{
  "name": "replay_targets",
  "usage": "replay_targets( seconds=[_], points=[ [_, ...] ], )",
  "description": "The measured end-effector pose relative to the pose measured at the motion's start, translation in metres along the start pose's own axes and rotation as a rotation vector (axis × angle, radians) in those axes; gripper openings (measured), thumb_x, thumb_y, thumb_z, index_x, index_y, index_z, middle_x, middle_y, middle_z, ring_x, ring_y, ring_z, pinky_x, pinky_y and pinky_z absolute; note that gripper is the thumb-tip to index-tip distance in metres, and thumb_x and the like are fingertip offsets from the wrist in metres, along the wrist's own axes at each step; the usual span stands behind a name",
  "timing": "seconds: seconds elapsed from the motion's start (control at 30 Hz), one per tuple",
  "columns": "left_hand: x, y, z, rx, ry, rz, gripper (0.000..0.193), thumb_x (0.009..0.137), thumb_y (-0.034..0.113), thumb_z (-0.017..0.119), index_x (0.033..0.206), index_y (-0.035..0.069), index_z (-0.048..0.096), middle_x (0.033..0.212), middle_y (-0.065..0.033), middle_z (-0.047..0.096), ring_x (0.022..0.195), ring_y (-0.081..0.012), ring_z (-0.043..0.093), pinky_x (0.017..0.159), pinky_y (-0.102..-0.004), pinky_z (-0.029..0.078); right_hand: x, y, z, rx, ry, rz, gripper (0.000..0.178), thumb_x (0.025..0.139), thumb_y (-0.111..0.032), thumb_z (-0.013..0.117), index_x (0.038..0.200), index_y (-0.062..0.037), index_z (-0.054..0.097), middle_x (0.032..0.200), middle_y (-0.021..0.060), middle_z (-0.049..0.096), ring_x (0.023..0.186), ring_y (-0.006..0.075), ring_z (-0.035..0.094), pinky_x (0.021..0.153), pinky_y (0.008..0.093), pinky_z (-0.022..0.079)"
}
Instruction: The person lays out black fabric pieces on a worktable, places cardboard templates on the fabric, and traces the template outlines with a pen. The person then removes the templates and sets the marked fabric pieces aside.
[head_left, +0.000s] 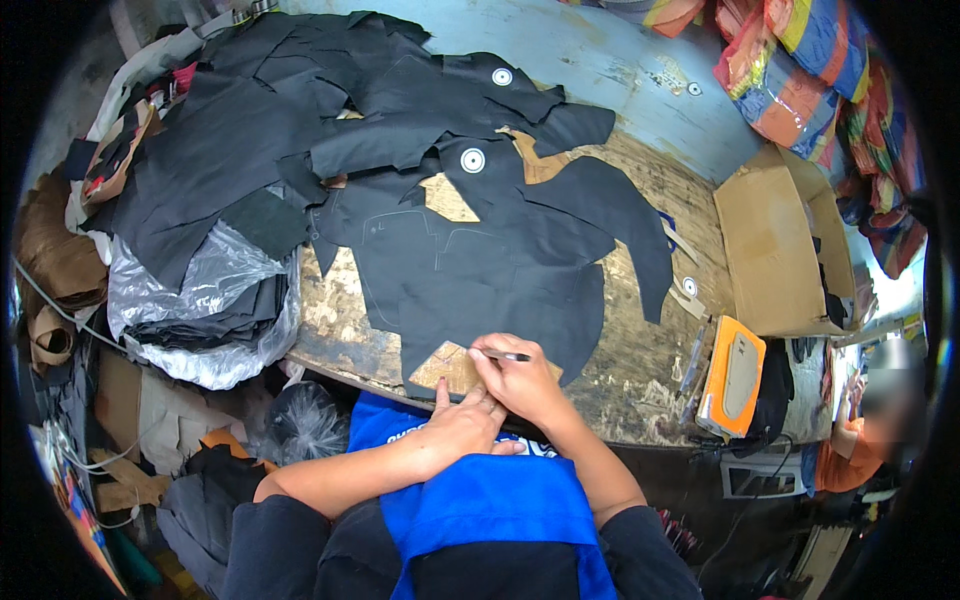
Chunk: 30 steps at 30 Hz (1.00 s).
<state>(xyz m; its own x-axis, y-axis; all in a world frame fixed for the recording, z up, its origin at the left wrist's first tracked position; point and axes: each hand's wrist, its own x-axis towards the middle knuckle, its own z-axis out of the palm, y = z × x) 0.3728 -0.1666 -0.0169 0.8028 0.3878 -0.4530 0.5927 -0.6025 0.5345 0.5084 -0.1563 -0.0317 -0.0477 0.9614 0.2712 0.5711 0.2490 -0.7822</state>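
Note:
In my right hand, closed near the front edge of the table, is a dark pen lying nearly level. My left hand lies close beside it, fingers stretched out, the index fingertip on a tan flat piece. I cannot tell whether that piece is card or something else; my hands cover part of it. It rests on black sheet material, which looks like leather or fabric and bears thin, pale drawn outlines. More black sheets overlap in a heap toward the far left.
White round discs sit on the sheets. At right stand an orange box and an open cardboard carton. Clear plastic wraps black pieces at left. Colourful bundles hang far right; a person in orange is beyond.

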Motion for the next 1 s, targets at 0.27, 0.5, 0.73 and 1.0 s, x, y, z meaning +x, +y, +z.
replay_targets(
  seconds=[0.27, 0.5, 0.73, 1.0],
  points=[
    [0.0, 0.002, 0.003, 0.034, 0.025, -0.013, 0.085, 0.087, 0.063, 0.039, 0.143, 0.001, 0.025, 0.151, -0.017, 0.017, 0.141, -0.031, 0.015, 0.101, -0.0715, 0.012, -0.038, 0.019, -0.059, -0.108, 0.177, 0.225, 0.009, 0.08, -0.006, 0.063, 0.082, 0.0026, 0.064, 0.076, 0.0154, 0.065, 0.068, 0.0289, 0.065, 0.064, 0.0331, 0.051],
    [0.002, -0.006, 0.001, 0.093, 0.17, 0.023, 0.084, 0.087, 0.061, 0.042, 0.142, -0.001, 0.025, 0.15, -0.0166, 0.022, 0.139, -0.0304, 0.02, 0.101, -0.0706, 0.012, -0.052, 0.035, -0.052, -0.228, 0.293, 0.058, 0.025, 0.07, -0.001, 0.07, 0.094, -0.0015, 0.064, 0.091, 0.0141, 0.066, 0.088, 0.0297, 0.062, 0.077, 0.0345, 0.051],
    [0.025, -0.034, -0.019, -0.036, 0.446, 0.053, 0.067, 0.091, 0.038, 0.05, 0.139, -0.002, 0.026, 0.141, -0.0233, 0.034, 0.135, -0.0346, 0.029, 0.108, -0.0612, 0.008, -0.017, 0.06, -0.041, -0.186, 0.381, 0.082, 0.028, 0.069, -0.003, 0.072, 0.096, -0.0032, 0.064, 0.087, 0.013, 0.065, 0.085, 0.0291, 0.061, 0.075, 0.0347, 0.05],
    [0.03, -0.071, -0.004, -0.741, 1.08, 0.103, 0.052, 0.099, 0.019, 0.036, 0.144, 0.002, 0.017, 0.126, -0.0219, 0.052, 0.12, -0.0297, 0.049, 0.103, -0.0361, 0.034, -0.017, 0.073, -0.035, -0.067, 0.402, 0.189, 0.038, 0.067, 0.001, 0.076, 0.102, 0.001, 0.06, 0.096, 0.0118, 0.063, 0.088, 0.0196, 0.066, 0.079, 0.0282, 0.051]
  ],
)
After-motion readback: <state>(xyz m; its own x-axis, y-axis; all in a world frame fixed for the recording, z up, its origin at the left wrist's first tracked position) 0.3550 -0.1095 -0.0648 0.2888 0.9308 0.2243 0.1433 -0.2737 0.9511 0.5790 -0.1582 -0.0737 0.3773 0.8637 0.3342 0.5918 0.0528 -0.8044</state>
